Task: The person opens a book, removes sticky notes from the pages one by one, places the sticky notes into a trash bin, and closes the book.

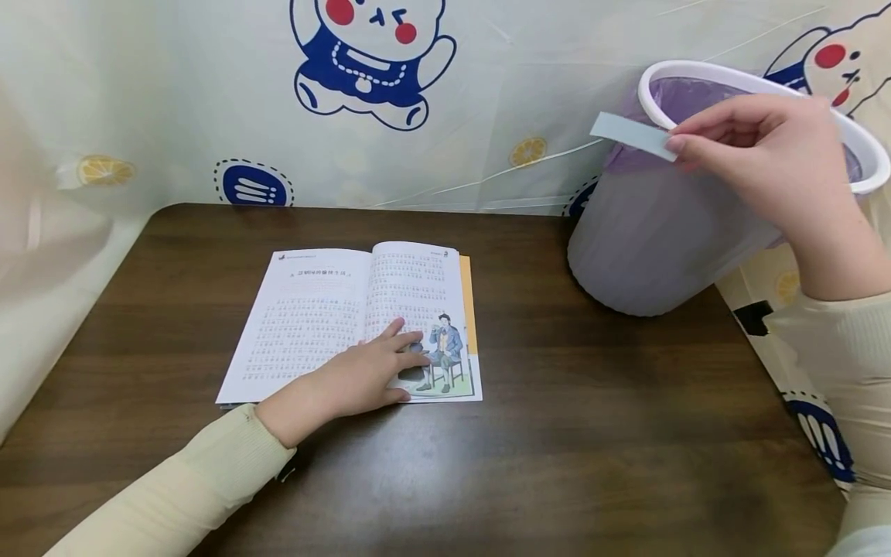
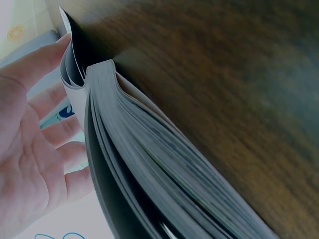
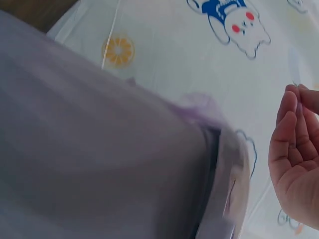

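An open book (image 1: 334,317) lies on the dark wooden table (image 1: 557,433). My left hand (image 1: 362,375) rests flat on its lower right page, fingers straight, beside a drawing of a seated man. In the left wrist view the book's page edges (image 2: 149,159) fan out next to my left hand (image 2: 35,149). My right hand (image 1: 759,151) is raised at the rim of a lilac waste bin (image 1: 654,232) and pinches a pale blue paper strip (image 1: 632,134) between its fingertips. In the right wrist view the bin's wall (image 3: 99,159) fills the frame and my right hand (image 3: 296,154) shows at the right edge.
A cloth printed with cartoon bears and lemon slices (image 1: 376,62) hangs behind and around the table. The bin has a white rim (image 1: 696,73) and a purple liner, and stands tilted at the table's back right corner. An orange page edge (image 1: 468,302) shows under the book's right side.
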A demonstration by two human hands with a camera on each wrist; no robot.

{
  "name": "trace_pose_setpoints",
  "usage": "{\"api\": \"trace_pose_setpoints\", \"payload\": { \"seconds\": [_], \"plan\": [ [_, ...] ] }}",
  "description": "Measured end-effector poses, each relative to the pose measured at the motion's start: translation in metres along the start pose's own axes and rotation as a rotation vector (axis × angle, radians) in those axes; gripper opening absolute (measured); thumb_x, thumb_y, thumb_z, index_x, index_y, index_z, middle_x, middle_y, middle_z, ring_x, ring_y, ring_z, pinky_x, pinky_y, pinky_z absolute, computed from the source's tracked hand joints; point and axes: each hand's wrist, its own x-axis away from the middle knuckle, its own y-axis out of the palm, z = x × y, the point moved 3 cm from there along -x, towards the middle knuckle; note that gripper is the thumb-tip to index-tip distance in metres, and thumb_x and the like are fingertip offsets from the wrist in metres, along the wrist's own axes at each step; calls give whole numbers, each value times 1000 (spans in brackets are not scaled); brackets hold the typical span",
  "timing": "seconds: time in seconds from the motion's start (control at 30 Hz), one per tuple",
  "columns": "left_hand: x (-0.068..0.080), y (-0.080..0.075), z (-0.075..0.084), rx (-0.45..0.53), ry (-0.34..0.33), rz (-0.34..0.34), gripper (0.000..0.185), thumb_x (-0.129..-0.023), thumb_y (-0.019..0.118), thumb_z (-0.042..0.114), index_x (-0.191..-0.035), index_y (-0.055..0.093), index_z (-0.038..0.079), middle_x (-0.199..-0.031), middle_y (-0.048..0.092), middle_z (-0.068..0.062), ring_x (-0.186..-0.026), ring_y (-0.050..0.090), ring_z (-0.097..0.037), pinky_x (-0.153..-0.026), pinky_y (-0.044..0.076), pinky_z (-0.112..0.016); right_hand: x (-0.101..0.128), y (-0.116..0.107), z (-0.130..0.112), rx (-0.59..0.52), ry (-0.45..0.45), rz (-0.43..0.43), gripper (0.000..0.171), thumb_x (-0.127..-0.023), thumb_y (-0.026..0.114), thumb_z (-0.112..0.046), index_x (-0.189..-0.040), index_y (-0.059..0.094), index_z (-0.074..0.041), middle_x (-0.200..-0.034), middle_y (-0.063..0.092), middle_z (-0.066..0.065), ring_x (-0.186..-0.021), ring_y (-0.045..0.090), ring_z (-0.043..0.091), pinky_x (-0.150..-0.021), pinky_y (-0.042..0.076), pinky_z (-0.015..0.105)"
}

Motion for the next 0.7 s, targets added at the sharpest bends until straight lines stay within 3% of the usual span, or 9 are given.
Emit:
{"api": "trace_pose_setpoints", "payload": {
  "seconds": [0.17,0.33,0.47,0.7],
  "plan": [
    [-1,0,0,-4,5,1,51,-94,77,22,-142,63,13,-160,39,-17,-152,18,-44,-104,41,-68,-3,-19,9,-16,53,95,4,-86,85,-14,-88,81,-16,-70,70,-13,-64,60,4,-52,39,11],
    [-1,0,0,-9,6,4,51,-94,77,21,-142,62,13,-161,39,-17,-152,18,-44,-104,41,-67,-9,-36,22,-83,52,165,3,-89,81,-11,-89,81,-14,-74,71,-13,-67,63,0,-61,43,7],
    [-1,1,0,-8,6,4,51,-94,77,21,-142,62,14,-161,38,-16,-152,18,-44,-104,41,-68,-14,-48,36,-160,41,202,9,-90,79,-5,-85,80,-12,-75,72,-12,-64,65,-1,-67,49,7],
    [-1,1,-1,-7,4,0,52,-94,77,22,-142,62,13,-161,38,-16,-153,17,-44,-104,40,-69,-16,-62,58,-220,93,270,26,-90,73,4,-78,79,-18,-67,71,-13,-58,64,-3,-61,48,6]
  ]
}}
